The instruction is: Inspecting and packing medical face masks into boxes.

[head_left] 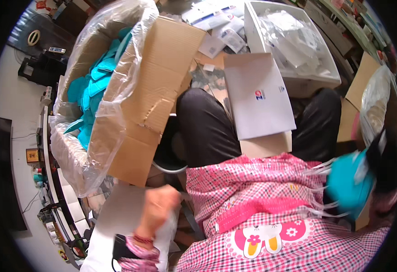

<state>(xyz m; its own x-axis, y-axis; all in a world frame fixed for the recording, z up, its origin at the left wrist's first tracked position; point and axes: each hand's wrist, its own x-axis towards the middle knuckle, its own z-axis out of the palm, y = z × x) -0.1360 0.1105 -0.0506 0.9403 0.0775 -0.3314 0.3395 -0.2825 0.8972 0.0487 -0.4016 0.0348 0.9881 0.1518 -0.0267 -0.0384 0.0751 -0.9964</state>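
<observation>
My left hand hangs over a white padded surface at the lower left. Its fingers are curled closed and a little blurred, and nothing shows in them. At the right edge, my right hand appears dark and smeared, seemingly in a black glove. It holds teal face masks, whose white ear loops reach left over my checked pink apron. Further teal mask pieces lie heaped in a plastic-lined carton on the left. Between my knees stands a white box.
A white bin full of clear plastic bags stands at the far right. Beside it lie several white packets. A black bucket sits by my left knee. Another plastic-lined carton is at the right.
</observation>
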